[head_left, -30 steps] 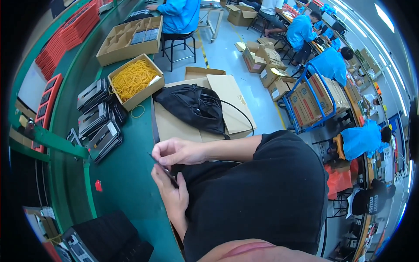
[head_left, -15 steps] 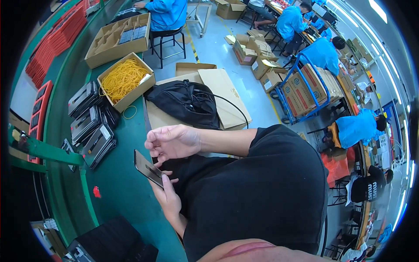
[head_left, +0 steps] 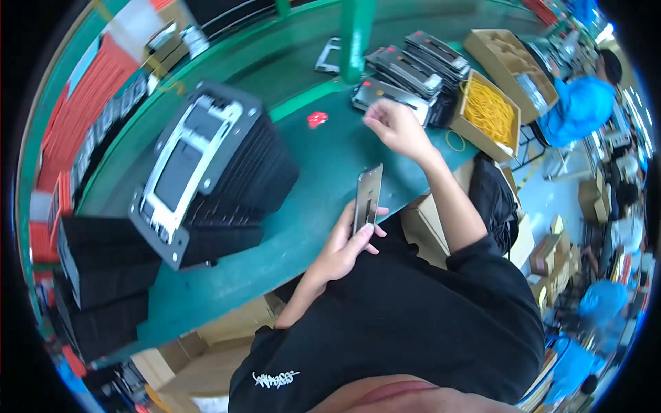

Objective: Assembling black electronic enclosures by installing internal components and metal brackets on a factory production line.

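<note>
My left hand (head_left: 339,249) holds a thin, phone-sized metal panel (head_left: 370,193) upright at the table's near edge, thumb on one face and fingers behind. The panel is greyish-gold with a dark slot in it. My right hand (head_left: 399,129) is raised above and to the right of the panel, apart from it, with its fingers curled in toward the thumb. Whether anything small is pinched there is hidden. Just beyond it lie stacks of similar dark-and-silver panels (head_left: 406,71). A small red item (head_left: 317,120) rests on the green table (head_left: 275,237) to the left.
A tall stack of black trays (head_left: 255,162) bears a silver frame (head_left: 180,180) at left, near more black blocks (head_left: 103,265). A carton of yellow rubber bands (head_left: 490,113) stands at right, one loose band (head_left: 454,142) beside it. A green post (head_left: 356,41) rises behind.
The view has swung left, bringing in the black tray stack. My right hand has moved away from the panel, toward the panel stacks, and its fingers have curled in. My left hand still holds the panel.
</note>
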The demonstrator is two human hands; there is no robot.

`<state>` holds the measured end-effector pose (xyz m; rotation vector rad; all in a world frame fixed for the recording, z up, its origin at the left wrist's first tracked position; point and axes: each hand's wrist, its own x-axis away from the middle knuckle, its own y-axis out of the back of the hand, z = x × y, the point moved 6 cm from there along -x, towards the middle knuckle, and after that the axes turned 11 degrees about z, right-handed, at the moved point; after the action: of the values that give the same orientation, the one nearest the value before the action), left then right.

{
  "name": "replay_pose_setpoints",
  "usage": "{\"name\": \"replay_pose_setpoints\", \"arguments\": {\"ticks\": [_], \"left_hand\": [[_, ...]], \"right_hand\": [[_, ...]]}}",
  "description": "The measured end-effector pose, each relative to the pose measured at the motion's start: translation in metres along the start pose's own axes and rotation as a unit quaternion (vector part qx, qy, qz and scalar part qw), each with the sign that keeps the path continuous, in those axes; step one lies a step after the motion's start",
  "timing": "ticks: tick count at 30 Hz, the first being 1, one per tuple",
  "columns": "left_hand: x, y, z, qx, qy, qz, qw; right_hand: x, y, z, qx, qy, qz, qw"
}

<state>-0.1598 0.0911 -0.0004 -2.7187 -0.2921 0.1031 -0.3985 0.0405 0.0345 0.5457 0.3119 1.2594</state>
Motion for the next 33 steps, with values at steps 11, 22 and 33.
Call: {"name": "replay_pose_setpoints", "arguments": {"ticks": [11, 22, 33], "left_hand": [[0.043, 0.024, -0.032, 0.106, -0.129, -0.06, 0.984], [0.075, 0.019, -0.175, -0.098, -0.252, -0.205, 0.941], [0.132, 0.032, -0.291, -0.531, -0.248, -0.435, 0.684]], "right_hand": [[-0.078, -0.02, 0.086, 0.21, 0.17, -0.075, 0.96], [0.044, -0.056, 0.238, -0.08, 0.379, 0.582, 0.715], [-0.004, -0.019, 0.229, -0.162, 0.459, 0.202, 0.85]]}}
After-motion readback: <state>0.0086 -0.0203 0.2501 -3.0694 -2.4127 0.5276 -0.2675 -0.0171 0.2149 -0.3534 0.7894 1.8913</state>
